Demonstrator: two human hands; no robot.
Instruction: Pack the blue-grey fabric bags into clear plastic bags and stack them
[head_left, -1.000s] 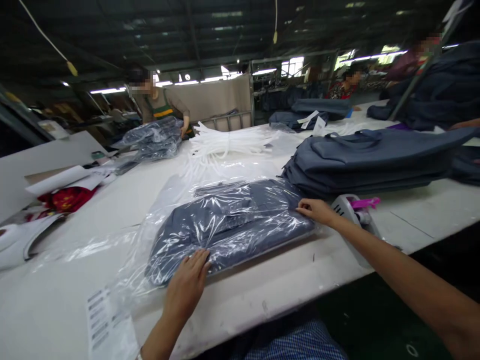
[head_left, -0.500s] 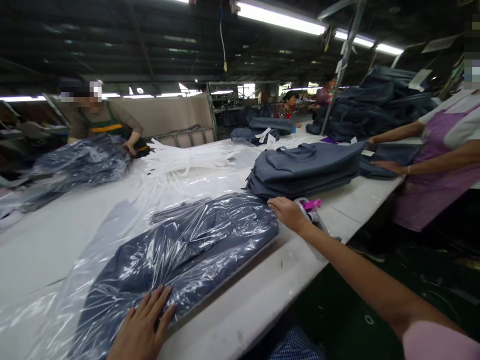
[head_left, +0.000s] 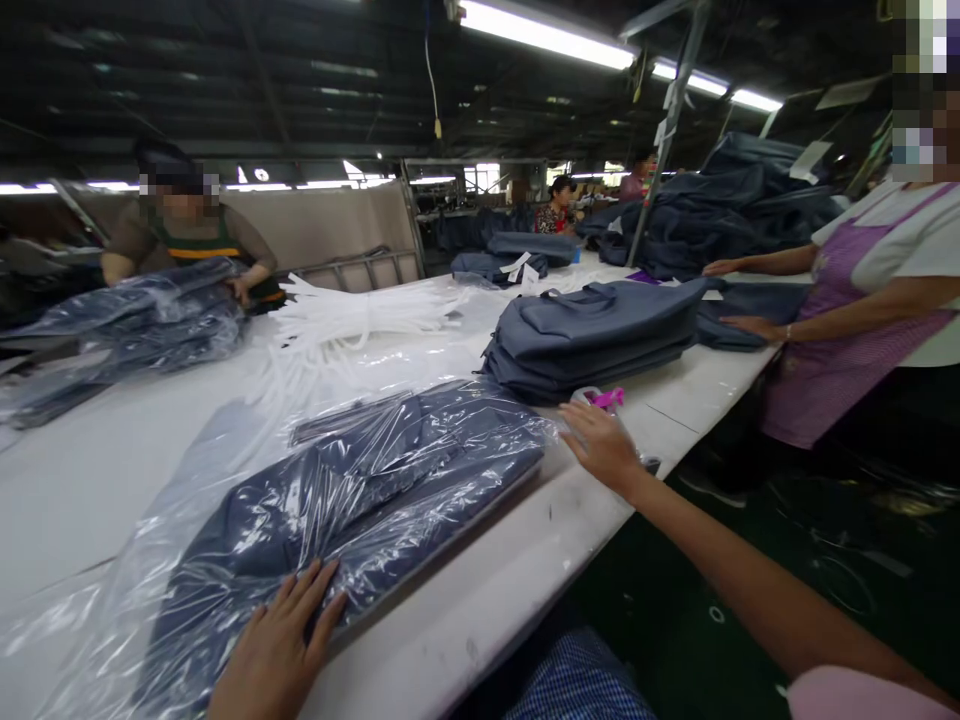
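Observation:
A folded dark blue garment in a clear plastic bag [head_left: 360,500] lies on the white table [head_left: 480,610] in front of me. My left hand [head_left: 277,640] rests flat on the bag's near end, fingers spread. My right hand [head_left: 600,445] hovers open just off the bag's far right corner, fingers apart, over a small white tool with a pink tag [head_left: 600,400]. Loose plastic from the bag trails off to the left.
A stack of folded blue bags [head_left: 592,335] sits behind my right hand. White plastic strips [head_left: 352,310] lie mid-table. A person in a purple apron [head_left: 862,310] handles blue cloth at the right. Another person [head_left: 187,240] holds bagged garments [head_left: 127,325] at the far left.
My view has swung right. My right hand has come off the bag's corner and moved slightly right over the white tool. My left hand has stayed on the bag's near end.

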